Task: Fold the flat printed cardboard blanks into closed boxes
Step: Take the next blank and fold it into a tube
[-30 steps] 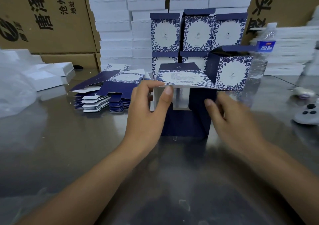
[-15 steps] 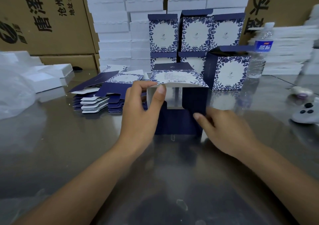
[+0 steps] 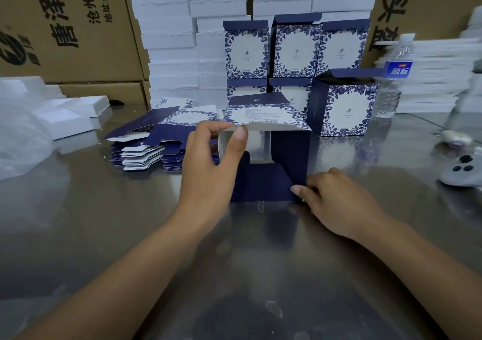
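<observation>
A half-folded blue-and-white box (image 3: 266, 141) lies on its side in the middle of the steel table, its open end facing me with navy flaps spread out. My left hand (image 3: 211, 162) grips the box's upper left corner, thumb on the front edge. My right hand (image 3: 336, 198) pinches the lower right navy flap (image 3: 263, 183) at its corner on the table. A stack of flat printed blanks (image 3: 156, 144) lies to the left. Several folded boxes (image 3: 294, 50) stand stacked behind, one (image 3: 344, 105) with its lid open.
A water bottle (image 3: 393, 78) stands at the right behind the boxes. A grey controller (image 3: 461, 172) and a small white object (image 3: 455, 138) lie at the right edge. White foam trays (image 3: 172, 39) and brown cartons (image 3: 65, 26) rise at the back; plastic wrap (image 3: 20, 141) lies left.
My right hand has slid down from the box's right side to the lower right flap corner. The box has shifted slightly left and toward me; the left hand keeps its hold.
</observation>
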Demonstrator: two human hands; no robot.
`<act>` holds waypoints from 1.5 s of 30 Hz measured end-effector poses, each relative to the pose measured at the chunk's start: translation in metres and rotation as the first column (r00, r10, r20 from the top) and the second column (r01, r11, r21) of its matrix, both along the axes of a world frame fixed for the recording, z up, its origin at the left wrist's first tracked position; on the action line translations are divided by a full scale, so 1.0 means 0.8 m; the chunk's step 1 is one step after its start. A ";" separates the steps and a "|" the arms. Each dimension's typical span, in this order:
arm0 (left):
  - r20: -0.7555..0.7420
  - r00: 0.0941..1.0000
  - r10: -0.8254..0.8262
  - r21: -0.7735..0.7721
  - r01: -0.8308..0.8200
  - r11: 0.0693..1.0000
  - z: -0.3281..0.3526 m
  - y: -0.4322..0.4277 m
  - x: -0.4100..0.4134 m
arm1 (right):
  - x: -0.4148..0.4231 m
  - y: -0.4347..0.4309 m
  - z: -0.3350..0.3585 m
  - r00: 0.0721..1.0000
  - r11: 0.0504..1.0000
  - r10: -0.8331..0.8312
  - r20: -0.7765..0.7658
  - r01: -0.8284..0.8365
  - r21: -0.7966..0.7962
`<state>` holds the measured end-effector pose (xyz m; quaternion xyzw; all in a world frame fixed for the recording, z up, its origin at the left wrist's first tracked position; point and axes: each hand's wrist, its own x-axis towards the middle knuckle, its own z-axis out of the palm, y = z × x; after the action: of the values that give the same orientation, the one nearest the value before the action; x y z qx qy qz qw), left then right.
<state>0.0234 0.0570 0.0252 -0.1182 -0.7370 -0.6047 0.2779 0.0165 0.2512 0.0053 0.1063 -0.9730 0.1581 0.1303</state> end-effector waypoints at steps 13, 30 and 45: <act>0.005 1.000 0.026 0.025 -0.026 0.999 0.012 -0.006 0.004 | 0.003 -0.001 -0.001 0.990 0.993 0.114 -0.079 -0.111 0.042; 0.057 0.912 -0.405 -0.010 0.406 0.914 0.009 -0.005 0.006 | 0.007 -0.016 0.025 0.741 0.789 -0.100 -0.664 -0.348 -0.507; -0.144 0.989 0.043 -0.367 -0.094 0.925 -0.005 -0.010 -0.003 | 0.024 -0.027 0.040 0.724 0.686 -0.002 -0.689 -0.500 -0.528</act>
<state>0.0212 0.0492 0.0211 -0.1828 -0.8219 -0.4343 0.3199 0.0356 0.2299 0.0375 0.2389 -0.7113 0.4756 0.4591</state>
